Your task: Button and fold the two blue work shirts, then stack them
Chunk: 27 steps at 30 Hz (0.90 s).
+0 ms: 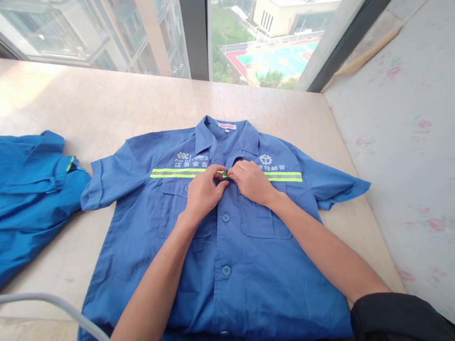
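Observation:
A blue short-sleeved work shirt (196, 310) lies front side up on the pale window sill, its collar toward the window. Yellow-green reflective stripes and white printing cross its chest. At the middle of the chest, my left hand (205, 191) pinches the front edge of the shirt by the stripe. My right hand (252, 181) pinches the same spot from the other side, fingertips almost meeting the left ones. Whatever is between the fingertips is mostly hidden. Below the hands, a button (225, 217) and another button (226, 270) sit on the front placket.
Another blue garment (15, 194) lies crumpled at the left, close to the shirt's sleeve. A white cable (60, 304) arcs across the lower left. Windows with a dark frame (195, 28) rise behind the sill (109, 111), and a flowered wall (430, 164) bounds the right.

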{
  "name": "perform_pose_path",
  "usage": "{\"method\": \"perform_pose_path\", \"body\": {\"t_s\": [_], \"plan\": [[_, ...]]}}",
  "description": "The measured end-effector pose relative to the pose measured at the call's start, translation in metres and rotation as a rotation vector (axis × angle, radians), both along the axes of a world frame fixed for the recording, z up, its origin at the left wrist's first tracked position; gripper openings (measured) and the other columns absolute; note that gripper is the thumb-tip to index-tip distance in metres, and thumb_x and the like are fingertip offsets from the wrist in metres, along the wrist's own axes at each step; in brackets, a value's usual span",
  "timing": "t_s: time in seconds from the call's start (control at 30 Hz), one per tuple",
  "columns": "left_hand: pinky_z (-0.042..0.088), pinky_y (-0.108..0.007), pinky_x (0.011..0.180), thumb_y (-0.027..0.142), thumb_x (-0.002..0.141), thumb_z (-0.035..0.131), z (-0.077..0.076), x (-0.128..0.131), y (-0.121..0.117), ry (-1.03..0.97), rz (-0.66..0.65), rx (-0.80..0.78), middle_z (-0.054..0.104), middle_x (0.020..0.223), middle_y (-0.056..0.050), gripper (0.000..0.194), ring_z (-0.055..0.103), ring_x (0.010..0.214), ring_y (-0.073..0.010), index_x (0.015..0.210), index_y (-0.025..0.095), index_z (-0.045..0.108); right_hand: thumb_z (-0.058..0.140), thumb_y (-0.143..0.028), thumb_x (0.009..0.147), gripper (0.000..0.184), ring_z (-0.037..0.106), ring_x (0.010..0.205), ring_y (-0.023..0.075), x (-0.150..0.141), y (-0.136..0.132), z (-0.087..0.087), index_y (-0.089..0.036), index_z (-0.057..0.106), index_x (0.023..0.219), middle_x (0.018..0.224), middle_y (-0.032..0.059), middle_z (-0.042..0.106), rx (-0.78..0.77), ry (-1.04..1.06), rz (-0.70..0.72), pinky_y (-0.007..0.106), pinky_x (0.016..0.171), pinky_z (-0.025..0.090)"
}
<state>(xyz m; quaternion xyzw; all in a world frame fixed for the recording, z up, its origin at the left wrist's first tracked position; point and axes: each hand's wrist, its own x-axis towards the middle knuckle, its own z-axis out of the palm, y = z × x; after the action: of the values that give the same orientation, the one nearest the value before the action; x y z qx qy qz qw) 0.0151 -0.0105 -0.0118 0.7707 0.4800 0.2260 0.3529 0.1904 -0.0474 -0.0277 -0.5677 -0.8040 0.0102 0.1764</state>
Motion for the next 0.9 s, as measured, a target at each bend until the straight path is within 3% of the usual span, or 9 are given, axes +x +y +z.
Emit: {"method": "perform_pose_path", "body": {"t_s": [0.17, 0.3, 0.47, 0.73, 0.9], "plan": [[0.038, -0.027, 0.061, 0.016, 0.078, 0.071, -0.002, 0.002, 0.001, -0.005, 0.030, -0.028, 0.073, 0.087, 0.004, 0.033, 0.057, 0.065, -0.0138, 0.109, 0.025, 0.065, 0.046, -0.022, 0.102, 0.022, 0.054, 0.088, 0.0231, 0.001, 0.001, -0.001, -0.018, 0.065, 0.095, 0.094, 0.0076, 0.065, -0.016, 0.114, -0.004, 0.036, 0.077, 0.035], [0.039, -0.027, 0.062, 0.017, 0.077, 0.072, -0.005, 0.002, 0.002, -0.050, 0.061, -0.041, 0.073, 0.085, 0.003, 0.032, 0.059, 0.066, -0.0139, 0.107, 0.025, 0.066, 0.052, -0.024, 0.100, 0.018, 0.057, 0.089, 0.0213, 0.005, 0.002, -0.002, -0.019, 0.067, 0.092, 0.094, 0.0058, 0.068, -0.027, 0.323, 0.039, 0.034, 0.080, 0.039], [0.044, -0.026, 0.065, 0.021, 0.081, 0.067, -0.009, 0.001, 0.005, -0.166, 0.073, -0.066, 0.074, 0.084, 0.001, 0.020, 0.064, 0.071, -0.0150, 0.101, 0.022, 0.068, 0.060, -0.021, 0.095, 0.012, 0.059, 0.085, 0.0203, 0.010, 0.005, -0.005, -0.020, 0.068, 0.086, 0.088, 0.0045, 0.068, -0.020, 0.488, 0.089, 0.035, 0.081, 0.044], [0.048, -0.025, 0.066, 0.023, 0.082, 0.062, -0.006, 0.000, 0.004, -0.230, 0.101, -0.068, 0.071, 0.082, -0.001, 0.020, 0.063, 0.068, -0.0138, 0.101, 0.019, 0.067, 0.059, -0.021, 0.094, 0.013, 0.063, 0.092, 0.0208, 0.012, 0.001, -0.002, -0.022, 0.072, 0.094, 0.094, 0.0057, 0.070, 0.009, 0.546, 0.141, 0.037, 0.086, 0.048], [0.044, -0.024, 0.061, 0.021, 0.081, 0.062, -0.007, 0.001, 0.003, -0.230, 0.111, -0.033, 0.069, 0.078, 0.001, 0.021, 0.059, 0.061, -0.0117, 0.101, 0.018, 0.067, 0.064, -0.027, 0.093, 0.013, 0.062, 0.093, 0.0219, 0.011, -0.001, -0.003, -0.021, 0.072, 0.100, 0.098, 0.0072, 0.070, 0.044, 0.465, 0.164, 0.038, 0.086, 0.049]]}}
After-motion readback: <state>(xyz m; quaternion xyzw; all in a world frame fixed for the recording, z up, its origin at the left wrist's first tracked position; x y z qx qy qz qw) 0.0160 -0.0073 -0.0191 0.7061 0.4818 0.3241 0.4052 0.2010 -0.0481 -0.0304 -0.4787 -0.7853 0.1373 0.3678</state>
